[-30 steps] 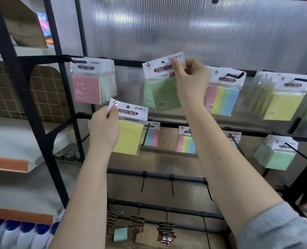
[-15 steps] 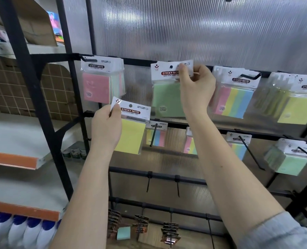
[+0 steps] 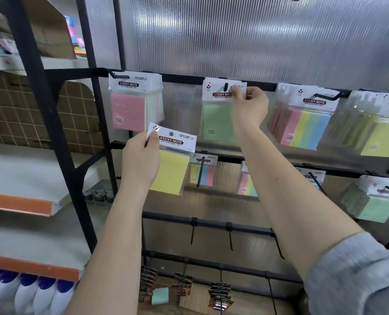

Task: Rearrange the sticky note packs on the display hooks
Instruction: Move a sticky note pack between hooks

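Green pack (image 3: pixel 216 120) hangs between pink packs (image 3: pixel 130 110) and striped packs (image 3: pixel 302 128).

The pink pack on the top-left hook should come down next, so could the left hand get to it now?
Probably not yet: the left hand already grips the yellow pack. The pink pack hangs unobstructed just above.

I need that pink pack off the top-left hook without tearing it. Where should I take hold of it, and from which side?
Pinch the white header card of the pink pack just below the hook, coming from the front. The hook's upturned tip points toward you, so the pack likely has to lift and slide forward off it.
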The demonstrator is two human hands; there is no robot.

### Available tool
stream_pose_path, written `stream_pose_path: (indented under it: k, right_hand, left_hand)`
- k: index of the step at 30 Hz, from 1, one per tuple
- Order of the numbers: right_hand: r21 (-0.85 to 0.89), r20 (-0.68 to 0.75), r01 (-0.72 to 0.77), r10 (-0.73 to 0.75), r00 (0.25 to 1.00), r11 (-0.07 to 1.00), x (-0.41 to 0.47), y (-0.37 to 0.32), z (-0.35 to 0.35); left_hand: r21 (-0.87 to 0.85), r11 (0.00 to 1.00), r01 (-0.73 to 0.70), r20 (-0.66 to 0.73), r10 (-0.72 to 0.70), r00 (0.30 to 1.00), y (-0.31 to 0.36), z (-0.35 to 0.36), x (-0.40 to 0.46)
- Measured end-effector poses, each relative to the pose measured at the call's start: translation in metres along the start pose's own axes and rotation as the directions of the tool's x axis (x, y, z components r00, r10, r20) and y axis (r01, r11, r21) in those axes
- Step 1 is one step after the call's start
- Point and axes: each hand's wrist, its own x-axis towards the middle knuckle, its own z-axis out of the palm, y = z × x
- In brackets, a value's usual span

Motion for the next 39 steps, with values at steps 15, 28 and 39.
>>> stream_pose_path:
  k: [15,28,39]
  right_hand:
    - [-0.25,-0.077,0.065,-0.087,0.993,0.966,-0.022,0.027,-0.083]
    - [-0.561,-0.145,-0.12,0.045,0.988,0.819,-0.033,0.075,-0.226]
    - [-0.731,0.003,-0.086,0.13,0.992,0.677,0.022,0.105,-0.361]
  left_hand:
    - [-0.027,0.997,-0.071,0.107,0.073,0.992,0.01,0.016,0.001]
    - [-0.118,0.974,-0.194,0.243,0.218,0.945,0.049,0.092,-0.041]
    - [-0.162,0.951,-0.263,0.209,0.294,0.933,0.119,0.194,-0.124]
